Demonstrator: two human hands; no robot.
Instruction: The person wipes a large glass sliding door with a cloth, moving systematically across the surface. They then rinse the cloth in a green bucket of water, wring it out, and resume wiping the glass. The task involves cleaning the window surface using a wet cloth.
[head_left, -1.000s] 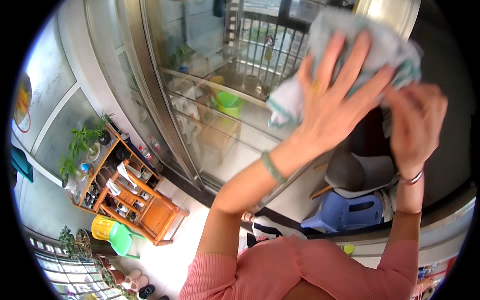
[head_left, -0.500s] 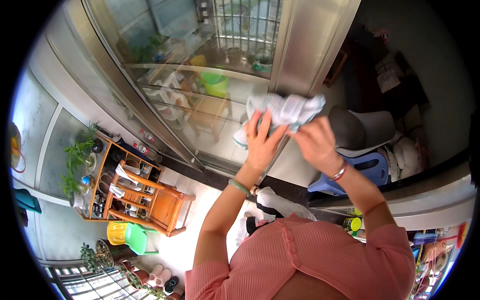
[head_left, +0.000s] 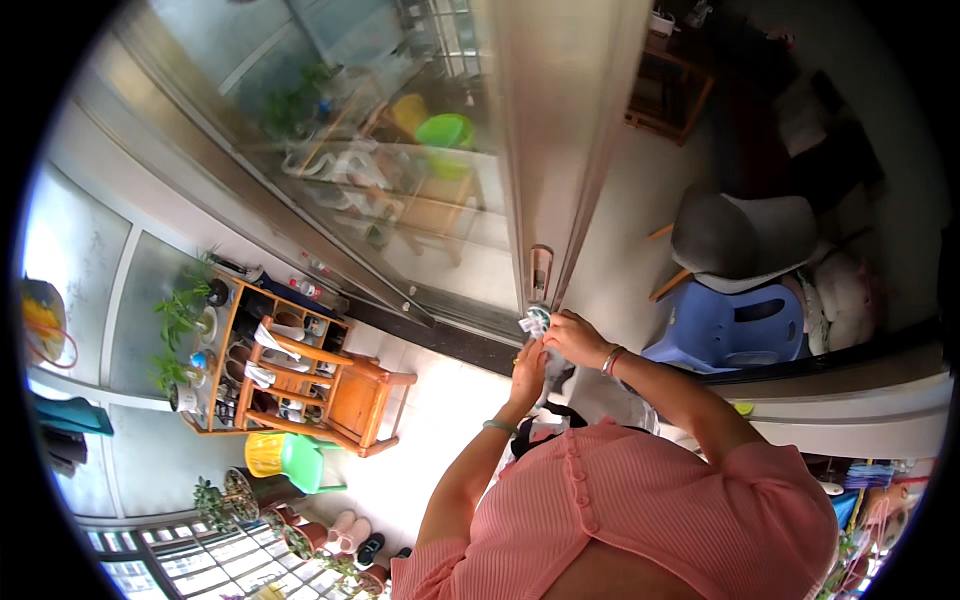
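Observation:
A white cloth with green-blue marks (head_left: pixel 536 321) is bunched small at the edge of the sliding glass door's metal frame (head_left: pixel 560 130), just below its recessed handle (head_left: pixel 540 268). My right hand (head_left: pixel 580 340) pinches the cloth from the right side. From below, the fingers of my left hand (head_left: pixel 528 376) close on its lower part, with the fingertips partly hidden. Both hands are close together in front of my body, and the cloth appears to touch the frame.
Left of me stand a wooden chair (head_left: pixel 345 405), a shoe rack with plants (head_left: pixel 235 350) and a small green chair (head_left: pixel 305 463). Beyond the door opening are a blue plastic stool (head_left: pixel 725 330) and a grey chair (head_left: pixel 745 240). A dark floor track (head_left: pixel 460 348) runs under the door.
Both hands have come down the door frame with the cloth, nearer my body. The cloth was spread wider and is now bunched up. The recessed handle has come into sight.

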